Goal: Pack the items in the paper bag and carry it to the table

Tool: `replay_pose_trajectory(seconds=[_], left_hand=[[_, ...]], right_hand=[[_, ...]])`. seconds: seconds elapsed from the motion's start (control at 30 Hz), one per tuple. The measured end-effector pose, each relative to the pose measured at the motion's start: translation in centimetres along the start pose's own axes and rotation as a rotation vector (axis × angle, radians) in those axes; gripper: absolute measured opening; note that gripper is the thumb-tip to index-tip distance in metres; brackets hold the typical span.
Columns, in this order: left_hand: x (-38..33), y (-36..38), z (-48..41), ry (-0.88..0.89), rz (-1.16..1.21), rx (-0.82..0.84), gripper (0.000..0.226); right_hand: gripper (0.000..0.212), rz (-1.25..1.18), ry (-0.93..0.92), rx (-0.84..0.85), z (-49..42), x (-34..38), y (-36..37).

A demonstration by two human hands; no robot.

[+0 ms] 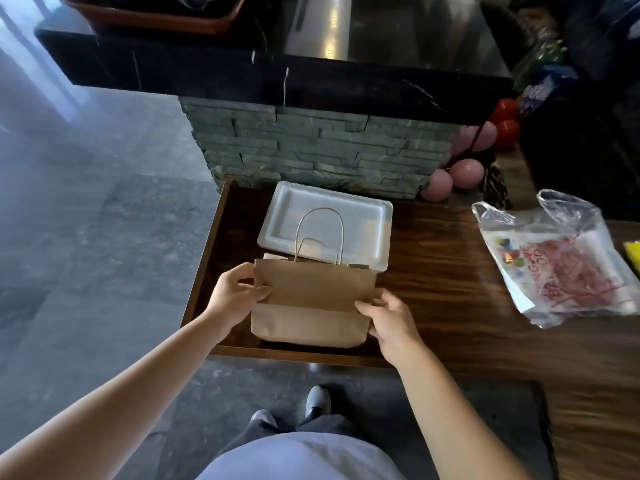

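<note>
A flat, folded brown paper bag (311, 299) with twisted paper handles lies on the dark wooden counter (433, 289), its handles resting over a white foam food container (325, 220) behind it. My left hand (235, 292) grips the bag's left edge. My right hand (388, 323) grips its right edge near the bottom fold. A clear plastic bag (557, 261) holding red-printed packets lies on the counter to the right, apart from both hands.
A stone-clad pillar (311, 147) under a black marble ledge (242, 74) stands right behind the container. Pink and red balloons (464, 168) sit at the back right. The counter's left edge drops to a grey tiled floor (86, 237).
</note>
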State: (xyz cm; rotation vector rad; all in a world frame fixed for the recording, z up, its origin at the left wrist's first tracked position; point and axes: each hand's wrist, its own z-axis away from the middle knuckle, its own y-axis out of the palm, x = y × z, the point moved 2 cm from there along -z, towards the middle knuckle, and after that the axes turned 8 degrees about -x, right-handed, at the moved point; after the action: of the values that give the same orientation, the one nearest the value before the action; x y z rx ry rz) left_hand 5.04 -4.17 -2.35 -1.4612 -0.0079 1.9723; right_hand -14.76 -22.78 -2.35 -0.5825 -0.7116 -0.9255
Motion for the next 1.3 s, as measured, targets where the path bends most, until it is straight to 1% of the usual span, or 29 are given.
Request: replay_pose_trajectory(seconds=[0.03,0.1,0.2,0.23,0.3,0.37,0.4,0.43,0.5,0.53,0.6,0.67,0.77,0.87,0.93,1.0,1.03,1.1,1.13,1.2,1.3], left_hand=[[-0.2,-0.2,0.0,0.031,-0.001,0.008,0.029],[-0.4,-0.9,0.0,0.134,-0.046,0.008,0.033],[-1.0,-1.6,0.2,0.280,-0.128,0.006,0.037],[-1.1,-1.8,0.3,0.314,-0.141,0.018,0.038],[-1.3,-2.0,0.8,0.367,-0.146,0.050,0.042],[-1.7,-2.4,1.5,0.416,-0.127,0.098,0.046],[-1.9,-2.6,1.9,0.452,-0.120,0.127,0.045],[-2.1,-2.9,2.2,0.488,-0.108,0.163,0.039],[-2.6,-3.2,2.5,0.527,-0.081,0.213,0.017],[-2.9,-3.3,2.6,0.523,-0.078,0.212,0.014],[-3.0,-3.3,2.6,0.513,-0.097,0.164,0.018],[-3.3,-3.0,2.7,0.578,-0.156,0.146,0.014],[-3.7,-2.6,2.7,0.679,-0.235,0.229,0.018],[-4.5,-2.4,2.9,0.727,-0.270,0.353,0.033],[-4.8,-2.2,3.1,0.775,-0.480,0.376,0.038],[-5.2,-2.0,3.5,0.839,-0.750,0.325,0.043],[-5.6,-1.8,3.9,0.892,-0.828,0.283,0.038],[-6.3,-1.4,4.8,1.037,-0.874,0.187,0.021],[-6.5,-1.2,5.1,1.086,-0.877,0.146,0.016],[-6.6,-0.8,5.7,1.140,-0.886,0.098,0.015],[-6.2,-0.7,6.6,1.196,-0.903,0.053,0.014]], right_hand=[[0.022,-0.009,-0.008,0.024,0.2,0.2,-0.2],[0.026,0.002,-0.052,0.051,0.5,0.6,-0.6],[0.035,0.093,-0.151,-0.017,1.0,1.2,-1.0],[0.035,0.114,-0.184,-0.040,1.1,1.4,-1.1],[0.030,0.138,-0.282,-0.057,1.7,1.9,-1.3],[0.036,0.134,-0.367,-0.043,2.2,2.2,-1.2],[0.037,0.121,-0.399,-0.033,2.5,2.2,-1.0],[0.037,0.105,-0.424,-0.027,2.9,2.2,-0.9],[0.036,0.091,-0.444,-0.025,3.3,1.9,-0.6],[0.037,0.096,-0.444,-0.025,3.4,1.8,-0.6],[0.037,0.088,-0.415,-0.022,3.3,1.5,-0.6],[0.038,0.051,-0.363,-0.025,3.2,1.4,-0.9],[0.042,0.044,-0.375,-0.038,3.4,1.9,-1.3],[0.042,0.114,-0.504,-0.015,4.5,3.3,-1.4],[0.040,0.180,-0.615,0.016,5.3,4.6,-1.3],[0.036,0.318,-0.763,0.019,6.2,6.1,-0.7],[0.032,0.395,-0.858,0.009,6.6,6.8,-0.2],[0.026,0.498,-1.042,-0.003,7.6,7.9,0.9],[0.024,0.529,-1.081,0.027,8.0,8.3,1.5],[0.026,0.631,-1.016,0.171,8.1,8.8,3.0],[0.024,0.981,-0.782,0.407,7.3,8.8,5.0]])
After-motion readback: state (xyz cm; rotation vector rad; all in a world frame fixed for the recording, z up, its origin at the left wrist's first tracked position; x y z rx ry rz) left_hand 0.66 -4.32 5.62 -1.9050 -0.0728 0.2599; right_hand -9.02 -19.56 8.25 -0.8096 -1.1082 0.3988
